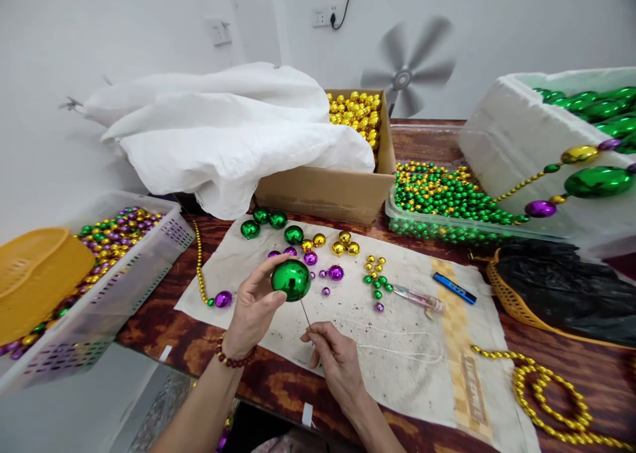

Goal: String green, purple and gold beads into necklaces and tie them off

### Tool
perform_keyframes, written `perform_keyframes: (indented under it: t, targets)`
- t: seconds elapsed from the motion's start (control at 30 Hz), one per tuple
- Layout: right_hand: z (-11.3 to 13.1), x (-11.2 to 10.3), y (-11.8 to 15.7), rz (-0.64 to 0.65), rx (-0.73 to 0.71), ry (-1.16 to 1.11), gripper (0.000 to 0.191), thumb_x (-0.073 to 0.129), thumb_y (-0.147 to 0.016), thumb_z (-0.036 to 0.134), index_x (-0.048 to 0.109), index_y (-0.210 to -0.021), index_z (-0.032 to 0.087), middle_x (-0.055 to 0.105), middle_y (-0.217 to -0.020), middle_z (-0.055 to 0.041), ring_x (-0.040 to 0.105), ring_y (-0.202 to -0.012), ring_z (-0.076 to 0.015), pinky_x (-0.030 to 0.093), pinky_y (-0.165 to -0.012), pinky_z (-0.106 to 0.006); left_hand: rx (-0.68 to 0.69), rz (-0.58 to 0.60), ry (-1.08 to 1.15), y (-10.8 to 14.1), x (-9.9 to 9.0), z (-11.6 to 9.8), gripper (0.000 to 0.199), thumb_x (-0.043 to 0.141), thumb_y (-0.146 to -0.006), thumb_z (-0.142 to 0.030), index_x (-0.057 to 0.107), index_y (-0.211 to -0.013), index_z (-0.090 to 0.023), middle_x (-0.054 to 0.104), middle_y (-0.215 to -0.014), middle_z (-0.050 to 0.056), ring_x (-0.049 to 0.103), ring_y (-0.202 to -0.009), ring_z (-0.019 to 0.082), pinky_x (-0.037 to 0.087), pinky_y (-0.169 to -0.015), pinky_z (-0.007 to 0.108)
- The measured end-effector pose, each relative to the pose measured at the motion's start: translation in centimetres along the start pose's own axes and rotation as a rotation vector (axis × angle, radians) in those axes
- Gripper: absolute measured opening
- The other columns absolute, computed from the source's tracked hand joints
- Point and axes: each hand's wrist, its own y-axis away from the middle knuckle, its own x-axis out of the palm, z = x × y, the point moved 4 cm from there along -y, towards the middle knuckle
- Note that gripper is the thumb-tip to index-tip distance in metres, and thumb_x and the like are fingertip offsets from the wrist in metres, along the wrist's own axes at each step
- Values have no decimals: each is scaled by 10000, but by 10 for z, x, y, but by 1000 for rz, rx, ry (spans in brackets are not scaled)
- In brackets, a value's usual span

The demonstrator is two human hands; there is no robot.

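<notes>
My left hand [254, 301], with a beaded bracelet [236, 356] at the wrist, grips a big shiny green ball bead [291, 280] between thumb and fingers, above the cloth. A thin needle [305, 312] is pinched in my right hand [332, 357], and its tip is at the underside of the green bead; how far it goes in cannot be seen. White string [407, 357] lies looped on the cloth [397, 387] to the right of that hand. Past the bead are loose purple beads [336, 273], gold beads [344, 243], small green beads [378, 283] and several larger green balls [263, 216].
A blue utility knife [454, 288] and a clear slim tube [418, 299] lie on the cloth. A gold bead strand [546, 393] curls at right. Around stand a cardboard box [322, 195], a white basket [163, 254], a clear bin [447, 228] and a foam box [501, 115]. A fan [402, 78] spins behind.
</notes>
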Motion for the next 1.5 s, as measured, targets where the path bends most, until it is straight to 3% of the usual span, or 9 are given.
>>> perform_keyframes:
  t: [0.23,0.53,0.8,0.93,1.1,1.5]
  targets:
    - [-16,-1,10,-11,27,-7,282,489,-984,416,628,-888,190,720,-840,-34,599,-430,-90,479,-450,-199,-42,12,28,-3,0,1,494,772,-757,-374,687,-1222,-231,673,-1215,122,649,-1049,273,562,-874,377]
    - [-9,6,3,-41,0,-52,235,493,-988,354,632,-915,180,734,-914,-51,621,-443,-82,488,-486,-195,-75,79,60,-1,9,4,475,765,-763,-329,686,-1224,-246,668,-1245,118,631,-1104,287,551,-896,388]
    - [-1,5,-3,-69,-48,-51,199,511,-975,311,634,-887,182,722,-831,-22,596,-426,-70,467,-460,-177,-85,126,33,6,7,11,498,772,-756,-343,669,-1232,-240,629,-1288,124,605,-1104,266,547,-867,328]
    - [-1,6,-3,-48,-80,-17,187,499,-979,297,632,-909,185,714,-816,-15,595,-438,-69,479,-484,-176,-72,61,-15,5,9,12,496,791,-745,-348,654,-1212,-254,628,-1240,97,606,-1028,227,536,-839,306]
    - [-12,8,-1,-10,-12,51,190,481,-983,299,618,-915,186,735,-857,-35,632,-482,-88,503,-538,-188,-67,-78,-11,-3,7,10,422,762,-782,-337,663,-1186,-264,643,-1142,56,612,-960,183,521,-850,298]
    - [-26,5,8,11,46,63,228,465,-997,335,616,-910,187,748,-933,-47,641,-465,-88,499,-526,-186,-71,-71,143,-17,6,2,430,736,-791,-289,661,-1212,-248,677,-1170,78,663,-1044,240,567,-885,359]
